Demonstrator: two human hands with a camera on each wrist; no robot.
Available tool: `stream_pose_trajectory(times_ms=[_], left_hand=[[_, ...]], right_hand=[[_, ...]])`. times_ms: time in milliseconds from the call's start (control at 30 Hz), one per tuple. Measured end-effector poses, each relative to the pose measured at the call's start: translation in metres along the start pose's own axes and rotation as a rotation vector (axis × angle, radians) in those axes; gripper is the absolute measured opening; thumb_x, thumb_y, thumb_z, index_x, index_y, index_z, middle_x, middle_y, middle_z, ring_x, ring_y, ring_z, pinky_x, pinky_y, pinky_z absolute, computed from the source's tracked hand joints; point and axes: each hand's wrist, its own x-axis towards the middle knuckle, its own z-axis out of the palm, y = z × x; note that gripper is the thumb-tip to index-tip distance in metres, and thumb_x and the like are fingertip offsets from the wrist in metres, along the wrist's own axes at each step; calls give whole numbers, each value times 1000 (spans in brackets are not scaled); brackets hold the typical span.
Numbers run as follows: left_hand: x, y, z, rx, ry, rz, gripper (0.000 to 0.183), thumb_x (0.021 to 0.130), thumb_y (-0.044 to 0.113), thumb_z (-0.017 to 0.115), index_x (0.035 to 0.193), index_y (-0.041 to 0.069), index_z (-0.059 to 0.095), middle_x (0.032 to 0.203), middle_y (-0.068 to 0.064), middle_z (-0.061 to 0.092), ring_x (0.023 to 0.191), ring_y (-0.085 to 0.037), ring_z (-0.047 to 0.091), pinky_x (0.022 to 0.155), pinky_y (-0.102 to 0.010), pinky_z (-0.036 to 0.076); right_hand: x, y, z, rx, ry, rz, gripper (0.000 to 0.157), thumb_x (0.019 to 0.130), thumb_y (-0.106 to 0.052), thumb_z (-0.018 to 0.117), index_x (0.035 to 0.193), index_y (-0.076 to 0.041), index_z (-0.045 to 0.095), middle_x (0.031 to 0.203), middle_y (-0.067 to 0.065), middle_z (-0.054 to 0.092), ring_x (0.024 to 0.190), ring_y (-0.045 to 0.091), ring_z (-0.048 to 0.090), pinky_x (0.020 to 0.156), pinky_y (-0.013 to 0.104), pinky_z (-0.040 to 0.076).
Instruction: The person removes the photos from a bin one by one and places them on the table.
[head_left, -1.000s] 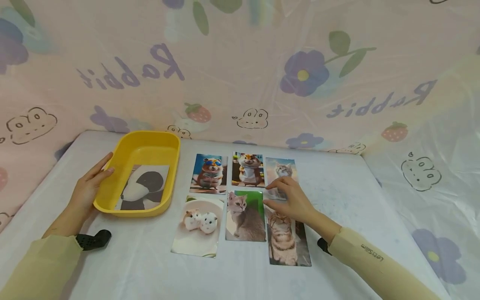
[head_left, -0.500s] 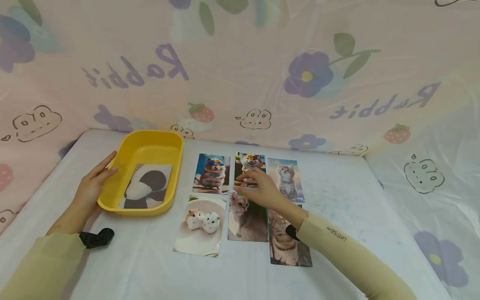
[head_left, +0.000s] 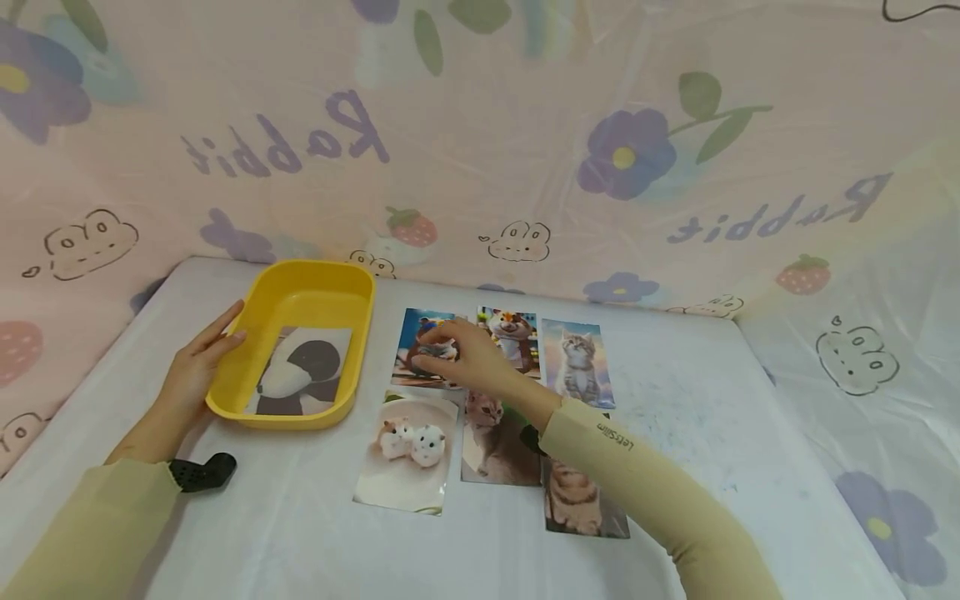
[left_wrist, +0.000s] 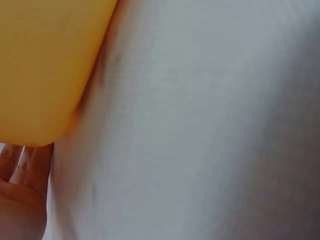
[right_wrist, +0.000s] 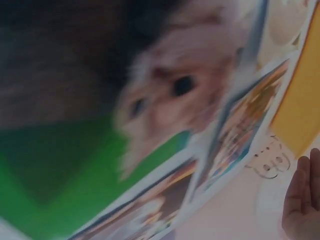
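In the head view my left hand (head_left: 191, 371) grips the left side of a yellow tray (head_left: 365, 333), its thumb at the rim. A picture card in black, white and grey (head_left: 307, 367) lies inside. My right hand (head_left: 472, 358) hovers at a card of a hamster in sunglasses (head_left: 407, 367), partly covering it, fingers loosely bent with nothing visible between them. Whether they touch the card I cannot tell. Beside it lies a card of a hamster in a white apron (head_left: 516, 335), partly behind the hand. A white hamsters card (head_left: 411, 450) lies nearer.
At the right are a kitten card (head_left: 578, 358), a grey cat card (head_left: 501, 458) and a tabby cat card (head_left: 576, 500); my right forearm partly covers some. A white-covered table (head_left: 300, 517) bears everything. A printed pink curtain (head_left: 450, 167) rises behind.
My right hand has moved left, from the kitten card past the apron hamster card to the sunglasses hamster card. My left hand keeps its hold on the tray.
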Motion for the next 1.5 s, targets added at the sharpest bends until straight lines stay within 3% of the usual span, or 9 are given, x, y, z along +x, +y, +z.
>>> stream_pose_trajectory(times_ms=[133, 400, 533, 667, 800, 967, 1100, 1233, 1500], left_hand=[[0, 0, 0, 22, 16, 5, 56, 95, 41, 56, 145, 46, 31, 159, 19, 6, 149, -11, 3, 118, -25, 12], [0, 0, -2, 16, 12, 23, 56, 95, 39, 57, 145, 44, 32, 159, 19, 9, 147, -9, 12, 117, -20, 17], [1, 1, 1, 55, 15, 34, 56, 96, 40, 56, 146, 44, 32, 159, 18, 10, 148, -12, 8, 119, -24, 14], [1, 2, 2, 95, 24, 27, 56, 96, 43, 55, 146, 45, 30, 160, 16, 8, 149, -18, 1, 121, -33, 8], [0, 3, 1, 84, 28, 25, 55, 96, 43, 54, 146, 45, 30, 160, 15, 8, 149, -19, 0, 121, -33, 8], [-2, 4, 1, 62, 16, 52, 56, 96, 40, 55, 147, 41, 31, 161, 13, 9, 149, -18, 3, 120, -29, 11], [-1, 4, 5, 143, 39, 66, 57, 96, 43, 53, 148, 40, 29, 161, 9, 10, 149, -23, 1, 121, -39, 9], [-1, 4, 6, 185, 51, 48, 57, 96, 46, 52, 148, 41, 27, 161, 4, 8, 149, -27, 4, 120, -46, 11], [-3, 6, 3, 175, 48, 37, 57, 97, 45, 52, 148, 41, 27, 162, 2, 7, 149, -27, 3, 120, -44, 13]], right_hand=[[17, -12, 10, 31, -8, -14, 33, 90, -27, 67, 115, -6, 66, 112, 16, 61, 107, 32, 58, 94, 44, 50], [50, -40, 20, -17, -105, 19, 39, 90, -34, 65, 121, -10, 65, 120, 12, 61, 110, 25, 58, 89, 26, 50], [65, -50, 23, -24, -162, 32, 40, 90, -35, 65, 123, -11, 64, 122, 9, 61, 110, 18, 57, 87, 20, 49], [80, -60, 26, -35, -197, 57, 40, 91, -35, 64, 124, -12, 63, 124, 7, 62, 108, 14, 58, 89, 20, 47], [94, -68, 32, -22, -245, 105, 43, 90, -36, 65, 126, -12, 62, 126, 7, 62, 109, 14, 58, 90, 18, 48], [109, -79, 42, -53, -361, 145, 54, 89, -38, 65, 136, -13, 55, 139, 8, 54, 124, 18, 52, 99, 25, 46], [120, -87, 50, -67, -444, 211, 64, 87, -41, 66, 142, -14, 48, 148, 4, 43, 133, 20, 43, 107, 30, 41], [128, -93, 54, -90, -453, 313, 67, 86, -43, 67, 142, -13, 48, 150, 1, 41, 133, 17, 41, 108, 29, 39], [140, -97, 65, -116, -422, 406, 63, 86, -40, 68, 138, -9, 52, 144, 3, 49, 126, 16, 48, 107, 26, 40]])
